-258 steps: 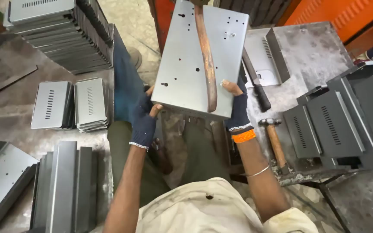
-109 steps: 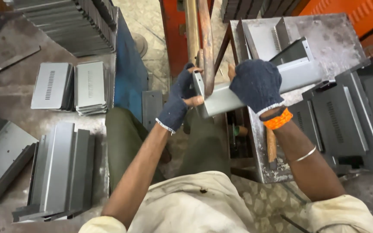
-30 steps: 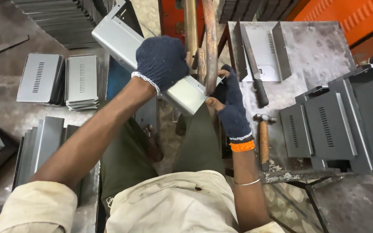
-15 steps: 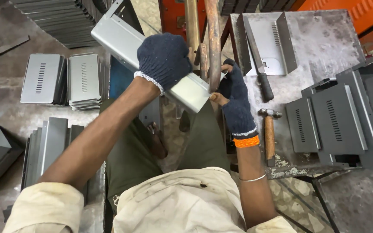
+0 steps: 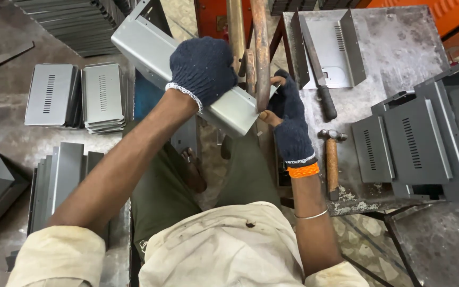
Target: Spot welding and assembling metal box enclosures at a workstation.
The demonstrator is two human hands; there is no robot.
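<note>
Your left hand (image 5: 203, 69) clamps the stiff, sharp-edged bent sheet-metal panel (image 5: 187, 72) mid-frame while your right hand (image 5: 290, 125) pinches its corner.

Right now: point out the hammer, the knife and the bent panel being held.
hammer (image 5: 332, 159), head view, wooden handle.
knife (image 5: 311, 58), head view, blade.
bent grey metal panel (image 5: 145, 49), head view, upper flat face.
</note>
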